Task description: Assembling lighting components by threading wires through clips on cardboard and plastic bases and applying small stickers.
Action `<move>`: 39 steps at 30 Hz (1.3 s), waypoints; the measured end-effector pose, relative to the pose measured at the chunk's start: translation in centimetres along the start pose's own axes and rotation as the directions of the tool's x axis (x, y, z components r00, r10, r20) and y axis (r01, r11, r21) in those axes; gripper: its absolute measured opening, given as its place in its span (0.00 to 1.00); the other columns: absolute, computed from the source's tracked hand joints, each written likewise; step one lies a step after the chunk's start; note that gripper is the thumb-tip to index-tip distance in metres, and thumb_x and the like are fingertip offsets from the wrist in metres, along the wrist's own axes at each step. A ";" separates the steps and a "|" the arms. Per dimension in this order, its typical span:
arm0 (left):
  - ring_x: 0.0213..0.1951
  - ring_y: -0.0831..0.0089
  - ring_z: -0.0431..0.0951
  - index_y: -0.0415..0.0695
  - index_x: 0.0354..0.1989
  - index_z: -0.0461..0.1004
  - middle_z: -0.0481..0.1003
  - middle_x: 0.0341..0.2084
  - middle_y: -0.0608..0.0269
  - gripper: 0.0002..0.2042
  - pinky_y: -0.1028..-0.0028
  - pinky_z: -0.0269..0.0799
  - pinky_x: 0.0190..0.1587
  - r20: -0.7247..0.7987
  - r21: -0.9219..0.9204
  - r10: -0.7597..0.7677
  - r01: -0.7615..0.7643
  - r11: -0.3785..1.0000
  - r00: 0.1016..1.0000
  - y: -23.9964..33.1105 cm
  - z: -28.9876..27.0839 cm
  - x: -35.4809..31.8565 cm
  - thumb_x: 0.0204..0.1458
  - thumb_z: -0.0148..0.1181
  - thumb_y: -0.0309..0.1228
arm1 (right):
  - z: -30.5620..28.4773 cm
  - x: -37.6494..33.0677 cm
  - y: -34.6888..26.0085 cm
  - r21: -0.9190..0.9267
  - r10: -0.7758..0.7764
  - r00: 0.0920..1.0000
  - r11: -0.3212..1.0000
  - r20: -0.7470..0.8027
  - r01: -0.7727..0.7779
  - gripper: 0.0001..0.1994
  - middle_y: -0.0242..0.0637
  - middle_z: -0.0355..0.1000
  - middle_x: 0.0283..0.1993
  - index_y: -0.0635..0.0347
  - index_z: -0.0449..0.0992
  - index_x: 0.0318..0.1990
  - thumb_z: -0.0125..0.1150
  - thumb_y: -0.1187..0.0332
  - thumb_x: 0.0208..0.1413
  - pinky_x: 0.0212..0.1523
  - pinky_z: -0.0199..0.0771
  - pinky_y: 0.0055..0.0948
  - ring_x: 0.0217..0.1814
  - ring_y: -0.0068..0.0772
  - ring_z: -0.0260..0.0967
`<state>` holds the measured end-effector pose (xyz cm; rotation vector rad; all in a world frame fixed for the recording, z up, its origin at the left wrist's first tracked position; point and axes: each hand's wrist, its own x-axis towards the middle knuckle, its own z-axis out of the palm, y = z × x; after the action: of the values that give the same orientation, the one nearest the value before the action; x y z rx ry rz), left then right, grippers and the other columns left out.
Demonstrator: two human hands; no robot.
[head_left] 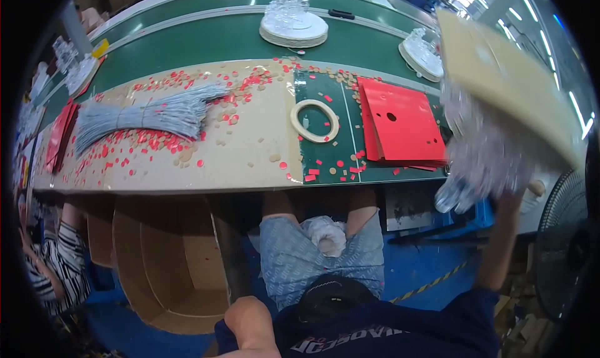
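My right arm reaches up at the right side, its hand mostly hidden behind a blurred bundle of clear plastic pieces (478, 155). A tilted cream-coloured board (506, 77) sits over these pieces, and the whole load is raised above the table's right end. My left elbow and upper forearm show at the lower edge; the left hand is out of the picture. Near the raised load lies a stack of red folded cards (403, 120) with punched holes. Left of it is a roll of cream tape (295, 122). A tied bundle of grey wire ties (147, 115) lies farther left.
Red and tan paper bits litter the cardboard-covered table (250, 164). Behind it, a green conveyor (206, 42) carries white round stacks (294, 36) topped with clear plastic parts. An open carton (172, 264) stands below left, beside another person. A fan (565, 245) stands at right.
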<state>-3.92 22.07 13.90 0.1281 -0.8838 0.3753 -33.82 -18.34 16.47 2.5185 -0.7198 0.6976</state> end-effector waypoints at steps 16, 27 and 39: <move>0.55 0.75 0.68 0.55 0.59 0.75 0.73 0.56 0.77 0.15 0.70 0.63 0.49 -0.101 0.160 -0.066 0.082 0.984 0.993 -7.8 -4.1 -1.8 0.65 0.54 0.37 | 22.3 29.7 2.6 -0.598 0.044 0.834 0.718 0.551 0.357 0.14 0.32 0.83 0.44 0.40 0.85 0.49 0.66 0.67 0.55 0.63 0.64 0.53 0.48 0.38 0.82; 0.55 0.74 0.68 0.56 0.61 0.71 0.72 0.57 0.78 0.17 0.70 0.63 0.48 -0.010 0.421 -0.200 0.186 0.888 0.980 -13.5 -5.0 -5.2 0.65 0.53 0.39 | 33.3 31.4 -2.0 -0.563 -0.083 0.685 0.503 0.724 0.656 0.09 0.23 0.82 0.39 0.34 0.86 0.41 0.67 0.65 0.54 0.77 0.46 0.59 0.55 0.32 0.78; 0.46 0.60 0.70 0.47 0.43 0.72 0.71 0.43 0.60 0.11 0.61 0.67 0.48 -0.080 0.486 -0.363 0.355 0.799 0.928 -16.0 -7.6 -10.6 0.67 0.49 0.40 | 21.8 26.6 24.6 -0.321 0.311 0.946 0.908 0.087 -0.269 0.42 0.53 0.65 0.69 0.61 0.65 0.69 0.68 0.42 0.53 0.76 0.54 0.47 0.75 0.53 0.58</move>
<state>1.45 6.39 1.58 0.7685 -0.7423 0.2337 -20.85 -58.38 20.88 2.2102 -1.1749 0.4662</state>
